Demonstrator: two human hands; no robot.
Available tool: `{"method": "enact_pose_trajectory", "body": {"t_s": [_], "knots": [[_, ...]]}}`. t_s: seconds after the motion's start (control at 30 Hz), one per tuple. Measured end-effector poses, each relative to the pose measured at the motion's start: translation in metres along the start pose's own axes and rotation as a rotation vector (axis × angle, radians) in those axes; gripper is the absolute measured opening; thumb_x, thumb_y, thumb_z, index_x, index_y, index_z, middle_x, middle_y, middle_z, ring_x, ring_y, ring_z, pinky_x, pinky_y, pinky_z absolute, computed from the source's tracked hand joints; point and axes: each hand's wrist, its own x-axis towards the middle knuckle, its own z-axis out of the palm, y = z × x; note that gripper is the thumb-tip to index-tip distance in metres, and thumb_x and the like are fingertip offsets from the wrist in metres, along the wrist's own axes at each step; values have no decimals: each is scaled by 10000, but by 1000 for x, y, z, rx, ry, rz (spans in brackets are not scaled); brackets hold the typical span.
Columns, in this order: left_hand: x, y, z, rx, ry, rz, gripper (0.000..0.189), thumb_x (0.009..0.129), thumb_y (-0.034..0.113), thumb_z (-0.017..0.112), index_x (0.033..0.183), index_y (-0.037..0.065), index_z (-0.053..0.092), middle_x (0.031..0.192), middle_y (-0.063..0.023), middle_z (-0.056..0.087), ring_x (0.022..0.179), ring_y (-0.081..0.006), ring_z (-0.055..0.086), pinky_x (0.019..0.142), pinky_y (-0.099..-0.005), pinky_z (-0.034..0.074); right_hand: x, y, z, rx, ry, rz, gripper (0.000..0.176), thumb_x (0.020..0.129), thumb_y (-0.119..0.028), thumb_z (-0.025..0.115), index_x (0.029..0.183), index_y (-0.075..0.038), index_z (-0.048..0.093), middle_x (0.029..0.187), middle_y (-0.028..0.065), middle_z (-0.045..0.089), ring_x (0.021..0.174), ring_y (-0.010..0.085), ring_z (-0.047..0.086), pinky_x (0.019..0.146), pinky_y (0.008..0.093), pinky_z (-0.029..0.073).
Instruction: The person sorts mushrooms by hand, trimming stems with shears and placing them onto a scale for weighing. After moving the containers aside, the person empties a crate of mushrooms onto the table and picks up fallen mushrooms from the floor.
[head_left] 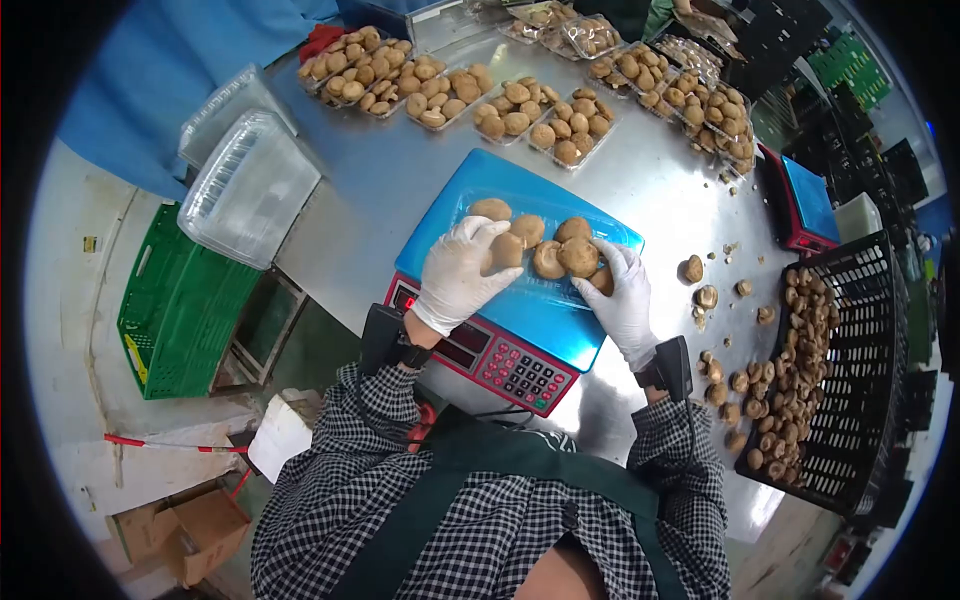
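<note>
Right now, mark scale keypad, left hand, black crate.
scale keypad (527,376), head view, key block.
left hand (462,268), head view, glove back.
black crate (872,310), head view, bare side wall.

I see my gloved left hand (458,272) and right hand (622,298) cupping mushrooms (562,254) on the blue scale (520,310), steel counter (390,180) beneath.

One head-worn fisheye view looks steeply down and forward, close over the blue-topped electronic scale (545,320) on the grey steel table (390,190).

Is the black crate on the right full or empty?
Partly full: mushrooms line the black crate's table-side edge; the rest is bare mesh.
</note>
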Motion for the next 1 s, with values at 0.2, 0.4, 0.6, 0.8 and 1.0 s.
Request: {"method": "enact_pose_trajectory", "body": {"t_s": [0.2,0.4,0.6,0.8,1.0], "knots": [[-1,1,-14,25,-68,17,523,683,255,778,1128,76,570,1035,-118,579,950,-314,584,822,-397,481,-3,1,1,-76,-59,34,585,696,-251,775,1212,-121,533,1094,87,571,1033,288,520,912,408,418],[3,5,-16,165,-186,36,474,730,342,720,1054,28,576,963,-129,580,867,-315,582,742,-406,479,1,-5,-9,-66,-27,-34,594,681,-238,782,1208,-119,535,1116,86,564,1051,286,513,906,409,415],[10,16,-17,275,-288,-46,535,690,408,751,1047,43,590,969,-120,589,904,-306,579,765,-400,464,6,-20,-15,-63,-11,-183,599,658,-208,792,1186,-103,531,1131,76,552,1059,281,515,913,404,400],[3,8,-4,189,-101,20,572,661,441,768,1066,81,585,1068,-96,597,978,-288,572,831,-400,442,8,-29,-13,10,-5,-229,566,660,-201,791,1158,-111,538,1120,69,557,1052,274,522,906,399,396],[3,2,-7,136,-90,103,506,672,372,774,1055,100,587,1082,-78,596,997,-282,563,864,-406,422,7,-27,-11,-17,4,-252,593,646,-225,803,1163,-119,533,1110,60,557,1049,265,518,903,400,395]]}}
